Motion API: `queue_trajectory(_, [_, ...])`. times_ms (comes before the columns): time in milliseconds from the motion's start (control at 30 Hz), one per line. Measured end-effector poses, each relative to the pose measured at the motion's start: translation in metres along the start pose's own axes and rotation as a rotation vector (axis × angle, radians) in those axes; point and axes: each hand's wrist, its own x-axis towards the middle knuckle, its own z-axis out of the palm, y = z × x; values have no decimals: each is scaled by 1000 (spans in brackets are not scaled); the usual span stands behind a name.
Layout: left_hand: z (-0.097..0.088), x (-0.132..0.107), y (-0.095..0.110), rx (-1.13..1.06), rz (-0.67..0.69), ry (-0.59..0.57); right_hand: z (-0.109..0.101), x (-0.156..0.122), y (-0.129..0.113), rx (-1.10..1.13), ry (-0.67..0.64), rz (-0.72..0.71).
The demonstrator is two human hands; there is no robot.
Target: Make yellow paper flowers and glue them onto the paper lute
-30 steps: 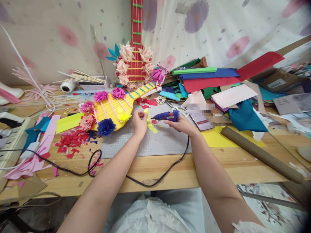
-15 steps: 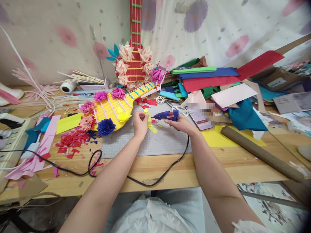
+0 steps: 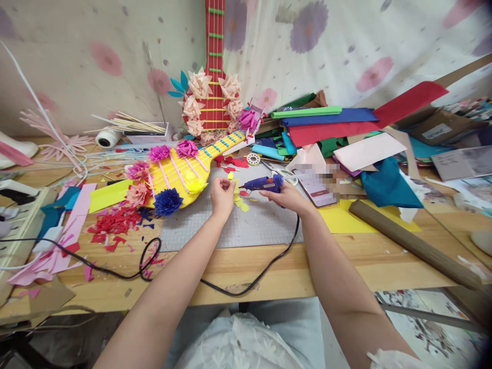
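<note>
My right hand [image 3: 288, 197] is wrapped round a blue hot glue gun [image 3: 263, 184], its nozzle pointing left. Just beyond the nozzle, my left hand [image 3: 223, 196] pinches a small yellow paper piece [image 3: 236, 188], partly hidden by the fingers. More yellow paper petals [image 3: 243, 206] lie on the grey cutting mat [image 3: 196, 225] below the nozzle. To the left of my left hand rests a yellow paper-covered lute shape [image 3: 172, 177], decorated with pink, blue and yellow paper flowers. A black cord [image 3: 265, 277] runs from the glue gun across the table's front.
A red flower-trimmed instrument [image 3: 215, 110] stands against the curtain. Scissors [image 3: 290, 176] and a phone [image 3: 313, 185] lie right of the mat. Folded coloured paper [image 3: 330, 132] is piled behind, with a brown roll [image 3: 415, 243] at right. Red scraps [image 3: 115, 223] and a power strip [image 3: 23, 230] are at left.
The glue gun has shifted very slightly, its nozzle still close to my left fingers. Otherwise both hands and the objects stay where they were.
</note>
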Motion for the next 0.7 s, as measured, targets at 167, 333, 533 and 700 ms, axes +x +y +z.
queue_trajectory(167, [1,1,2,-59,-76,17,0,0,-2,-8,-32,10])
queue_trajectory(333, [3,3,1,-159,-213,13,-4,-4,-4,2,-82,57])
queue_trajectory(533, [0,1,6,-184,-296,-18,-9,-3,1,115,-8,10])
queue_trajectory(700, [0,0,6,-172,-294,-47,-3,0,2,59,27,23])
